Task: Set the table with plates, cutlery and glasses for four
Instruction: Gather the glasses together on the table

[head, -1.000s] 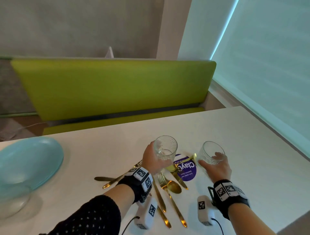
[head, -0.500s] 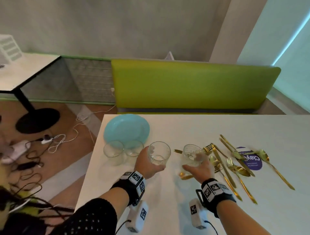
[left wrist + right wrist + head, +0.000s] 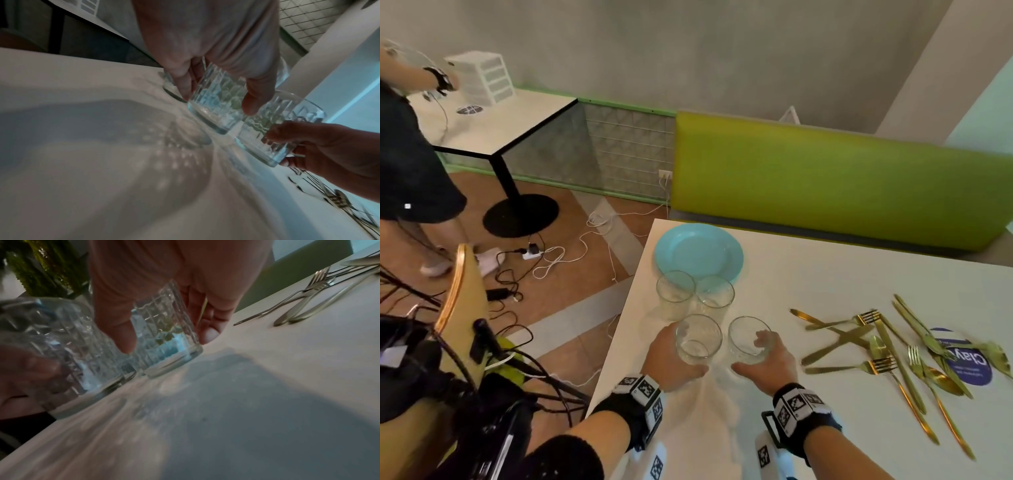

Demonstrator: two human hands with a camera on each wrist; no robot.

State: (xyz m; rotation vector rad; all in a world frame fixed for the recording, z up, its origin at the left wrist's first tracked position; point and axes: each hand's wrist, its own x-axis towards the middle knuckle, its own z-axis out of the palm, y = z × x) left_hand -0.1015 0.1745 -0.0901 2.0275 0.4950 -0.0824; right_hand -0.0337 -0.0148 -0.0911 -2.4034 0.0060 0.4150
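Both hands grip a glass each, two more glasses (image 3: 695,298) and a blue plate (image 3: 698,251) just beyond

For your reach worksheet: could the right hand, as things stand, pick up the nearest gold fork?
Probably not yet: the right hand is gripping a glass. The fork lies uncovered just beside it, once freed.
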